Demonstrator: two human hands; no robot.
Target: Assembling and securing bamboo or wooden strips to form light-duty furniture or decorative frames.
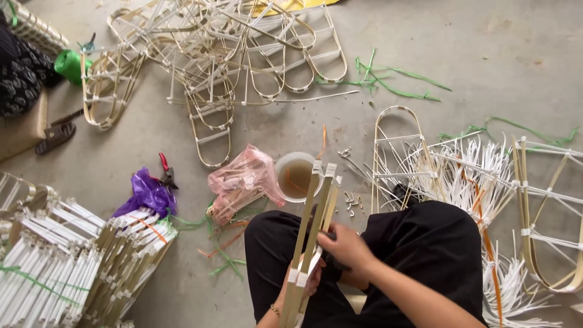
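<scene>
While gripping a bamboo strip bundle point(313, 225) over the lap: right hand point(345, 248) clamped on top, left hand point(303, 280) closed beneath. Finished frames point(212, 54) heaped ahead, bundled stacks point(79, 267) at left; loose white strips point(473, 176) waiting right, plenty remaining, seemingly.

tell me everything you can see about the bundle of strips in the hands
The bundle is a few long flat strips, pale tan like split bamboo, lying side by side with squared tips. White bands wrap it near the lower end. It stands tilted, tips toward the cup, base over the lap. The right hand grips its middle from the side; the left hand supports it from below, partly hidden behind the strips.
</scene>
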